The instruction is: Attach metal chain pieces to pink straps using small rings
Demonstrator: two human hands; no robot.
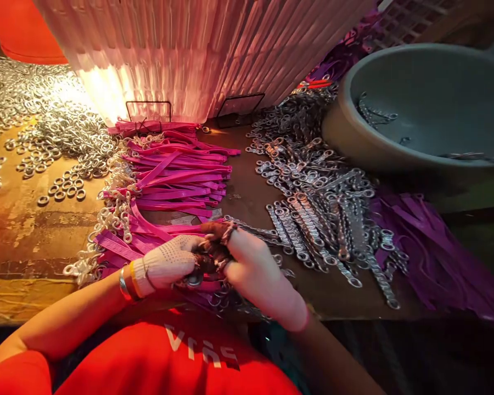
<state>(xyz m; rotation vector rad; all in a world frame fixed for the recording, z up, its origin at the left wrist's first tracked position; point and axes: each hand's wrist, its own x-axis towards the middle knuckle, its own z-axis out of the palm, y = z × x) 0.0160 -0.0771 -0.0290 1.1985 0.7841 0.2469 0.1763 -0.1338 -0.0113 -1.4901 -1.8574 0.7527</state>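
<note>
Two gloved hands meet low over the brown, worn counter [28,233], at its near edge. Work lies just beyond: a row of flat, bright pink fabric straps [189,175] with small, pale metal links [114,224] at their left ends. Straps lie mostly crosswise, long axis left to right, free ends pointing right; a few of the nearer ones slant down toward the hands.

Left hand [167,263]: whitish dotted knit glove, yellow cuff, silvery bracelet [124,284] at the wrist. Fingers bent inward, gap narrow, tips among dark, small metal parts. Right hand [255,271]: pale glove with pinkish cuff; its darkened fingers [219,232] curl toward the left hand's, close together. Exactly what either grips is hidden by the overlap; cannot tell whether the fingers are fully closed.

Right of the hands: heap of grey, flat, twisted-looking metal strips with ringed ends [313,219], the nearer ones mostly slanting from upper left to lower right. Beyond them, a pale grey, round bucket [344,107] with a few metal pieces inside. Purple fabric strips [432,247] lie beside the heap, at far right.

Left: large spill of small silvery metal rings [72,145]. At back, a pale corrugated sheet [168,49] stands upright, brightly lit at its lower left.
</note>
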